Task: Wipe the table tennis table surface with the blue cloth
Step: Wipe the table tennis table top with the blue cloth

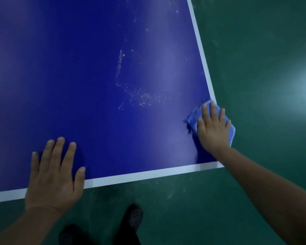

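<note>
Right hand flat on blue cloth at right edge of surface; left hand spread flat lower left.

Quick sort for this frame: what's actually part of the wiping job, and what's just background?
Part of the job:
- folded blue cloth, pressed flat under the right hand at the table's right edge
- dark blue table tennis table top with white border
- whitish dust specks mid-table, not yet wiped
- left hand, flat on the near edge

Background:
- green floor
- dark perforated clog

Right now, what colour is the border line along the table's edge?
White, framing the dark blue table; the border line shows in the head view.
</note>
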{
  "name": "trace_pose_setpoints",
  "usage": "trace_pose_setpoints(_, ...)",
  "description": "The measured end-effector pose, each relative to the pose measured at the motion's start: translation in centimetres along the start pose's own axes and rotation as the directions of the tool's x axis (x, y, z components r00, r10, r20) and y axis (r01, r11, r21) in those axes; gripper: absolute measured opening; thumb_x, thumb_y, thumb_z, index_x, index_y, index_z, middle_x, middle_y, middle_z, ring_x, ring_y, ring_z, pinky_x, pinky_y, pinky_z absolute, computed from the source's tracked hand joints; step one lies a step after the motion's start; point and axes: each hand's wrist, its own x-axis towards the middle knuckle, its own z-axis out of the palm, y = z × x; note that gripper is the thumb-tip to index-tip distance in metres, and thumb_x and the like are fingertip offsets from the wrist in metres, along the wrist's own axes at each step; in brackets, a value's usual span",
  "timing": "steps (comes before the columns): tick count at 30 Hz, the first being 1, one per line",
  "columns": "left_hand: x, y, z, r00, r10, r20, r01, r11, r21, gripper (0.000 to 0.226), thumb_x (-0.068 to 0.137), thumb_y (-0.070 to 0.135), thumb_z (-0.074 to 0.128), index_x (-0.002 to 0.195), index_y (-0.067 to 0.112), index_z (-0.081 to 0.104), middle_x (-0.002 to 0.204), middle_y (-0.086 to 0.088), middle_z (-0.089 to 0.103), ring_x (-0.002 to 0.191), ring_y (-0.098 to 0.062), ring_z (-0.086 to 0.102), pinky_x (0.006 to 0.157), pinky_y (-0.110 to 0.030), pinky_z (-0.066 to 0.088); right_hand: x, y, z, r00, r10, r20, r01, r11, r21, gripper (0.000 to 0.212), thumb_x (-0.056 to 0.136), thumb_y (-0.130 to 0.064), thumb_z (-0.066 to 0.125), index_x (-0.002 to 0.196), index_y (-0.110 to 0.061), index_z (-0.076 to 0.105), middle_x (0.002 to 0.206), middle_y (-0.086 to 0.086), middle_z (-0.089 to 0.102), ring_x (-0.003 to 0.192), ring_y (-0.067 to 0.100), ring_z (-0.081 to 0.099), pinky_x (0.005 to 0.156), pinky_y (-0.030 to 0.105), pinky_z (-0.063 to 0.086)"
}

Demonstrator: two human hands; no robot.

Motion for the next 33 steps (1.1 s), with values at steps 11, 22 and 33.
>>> trace_pose_setpoints(11,0.0,0.0,0.2,0.997,0.025,-0.066,-0.029,0.998,-0.05,0.072,0.094,0.046,0.031,0.146,-0.002,0.042,0.155,-0.026,0.031,0.149,-0.032,0.015,0.121,-0.052,0.0,-11.1,2.0,2.3,0.997,0.063,0.043,-0.064,0.997,0.036,0.063,0.095,-0.051,0.009,0.156,-0.034,0.008,0.163,-0.012,-0.002,0.152,0.03,0.004,0.119,0.059,0.009)
trace_pose_setpoints(22,-0.1,0.2,0.0,1.0,0.015,-0.024,-0.015,1.0,-0.018,0.073,0.093,0.046,0.03,0.147,-0.002,0.041,0.155,-0.026,0.031,0.146,-0.045,0.024,0.12,-0.058,0.004,-3.8,-9.6,1.1,0.988,-0.142,0.058,0.142,0.99,0.013,0.059,0.102,-0.051,0.007,0.157,-0.034,-0.005,0.165,-0.006,-0.014,0.151,0.029,-0.015,0.119,0.057,-0.009)
trace_pose_setpoints(33,-0.4,0.1,-0.2,1.0,-0.026,0.015,0.026,1.0,-0.006,0.075,0.1,0.053,0.015,0.15,0.0,0.034,0.159,-0.021,0.028,0.148,-0.039,0.023,0.121,-0.058,0.009,-9.9,-8.0,3.2,0.972,-0.235,0.009,0.235,0.97,-0.06,0.061,0.101,-0.052,0.008,0.157,-0.028,0.015,0.165,-0.001,0.007,0.151,0.034,0.005,0.118,0.062,0.011)
